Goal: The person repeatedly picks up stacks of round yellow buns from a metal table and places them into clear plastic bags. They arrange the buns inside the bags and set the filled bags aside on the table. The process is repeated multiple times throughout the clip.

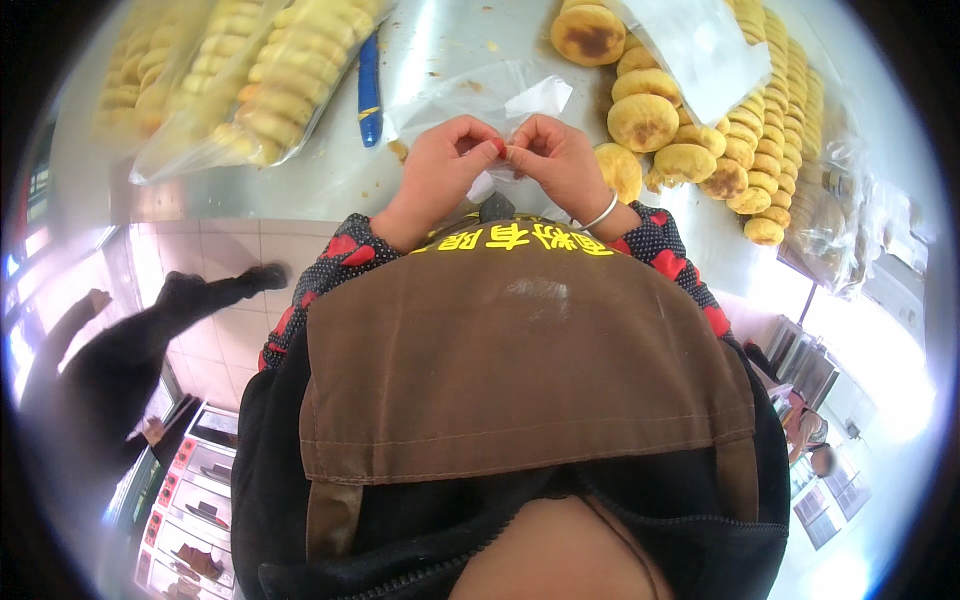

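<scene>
My left hand (447,159) and my right hand (556,156) meet fingertip to fingertip above the near edge of a metal table (315,187). Both pinch what looks like the gathered edge of a clear plastic bag (435,101), which spreads flat beyond them. A small red spot shows at the left fingertips; whether it is a nail or a tie, I cannot tell. Beneath the plastic or on it lies a white paper slip (538,96). Just right of my right hand sits a round baked flatbread (619,171). The pinched part is mostly hidden by my fingers.
Bagged rows of round breads (300,75) lie at left, beside a blue flat tool (369,94). Unbagged stacked breads (643,120) stand at right under a plastic sheet (697,52). A person in dark clothes (112,367) is at far left, near ovens (187,495).
</scene>
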`<move>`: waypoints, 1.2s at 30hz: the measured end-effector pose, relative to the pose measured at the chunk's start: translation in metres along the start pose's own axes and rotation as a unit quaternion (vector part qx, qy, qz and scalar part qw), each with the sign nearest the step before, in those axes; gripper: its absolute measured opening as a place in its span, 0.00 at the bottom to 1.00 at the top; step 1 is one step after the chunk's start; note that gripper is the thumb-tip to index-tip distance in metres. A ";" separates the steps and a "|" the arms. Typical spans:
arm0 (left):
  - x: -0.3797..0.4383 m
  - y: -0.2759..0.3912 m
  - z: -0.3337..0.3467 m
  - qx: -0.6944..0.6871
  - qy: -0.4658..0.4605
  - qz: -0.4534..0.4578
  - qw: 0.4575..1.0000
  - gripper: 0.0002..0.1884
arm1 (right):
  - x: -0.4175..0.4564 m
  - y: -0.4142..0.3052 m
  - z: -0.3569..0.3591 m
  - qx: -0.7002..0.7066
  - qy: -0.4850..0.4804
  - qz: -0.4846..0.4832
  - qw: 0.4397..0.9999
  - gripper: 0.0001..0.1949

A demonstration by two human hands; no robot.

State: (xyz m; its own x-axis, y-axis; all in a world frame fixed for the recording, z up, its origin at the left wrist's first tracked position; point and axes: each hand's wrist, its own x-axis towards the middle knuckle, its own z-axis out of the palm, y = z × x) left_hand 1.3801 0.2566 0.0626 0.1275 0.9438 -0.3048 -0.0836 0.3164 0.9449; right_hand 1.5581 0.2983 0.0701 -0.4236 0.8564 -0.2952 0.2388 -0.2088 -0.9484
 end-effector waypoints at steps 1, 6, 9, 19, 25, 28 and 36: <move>0.000 0.000 0.001 -0.005 0.001 0.010 1.000 0.07 | -0.001 0.000 -0.001 0.008 0.000 -0.006 1.000 0.09; 0.001 0.000 0.004 0.016 0.045 0.022 0.999 0.06 | -0.008 -0.011 0.001 0.110 0.006 0.006 0.994 0.08; 0.002 -0.004 0.004 -0.013 0.067 0.044 0.997 0.07 | -0.013 -0.017 0.000 0.078 -0.027 0.045 0.996 0.08; -0.009 0.016 0.005 0.004 0.011 -0.024 1.000 0.06 | -0.017 -0.013 -0.005 -0.074 -0.021 -0.014 0.997 0.07; -0.010 0.014 0.008 -0.051 -0.059 -0.059 0.995 0.07 | -0.018 -0.012 0.002 -0.087 -0.006 -0.035 0.996 0.10; -0.009 0.014 0.004 -0.088 -0.029 -0.056 0.994 0.06 | -0.017 -0.008 0.003 -0.038 -0.016 -0.032 0.999 0.08; -0.009 0.008 0.002 -0.080 -0.014 0.004 0.997 0.03 | -0.013 -0.008 -0.006 0.115 -0.015 0.044 0.992 0.04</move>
State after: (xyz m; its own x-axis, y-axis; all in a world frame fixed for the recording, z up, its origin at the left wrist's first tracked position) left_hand 1.3807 0.2503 0.0731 0.1537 0.9439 -0.2923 -0.2408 0.3227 0.9154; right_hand 1.5668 0.2922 0.0823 -0.4358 0.8169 -0.3780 0.0723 -0.3868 -0.9193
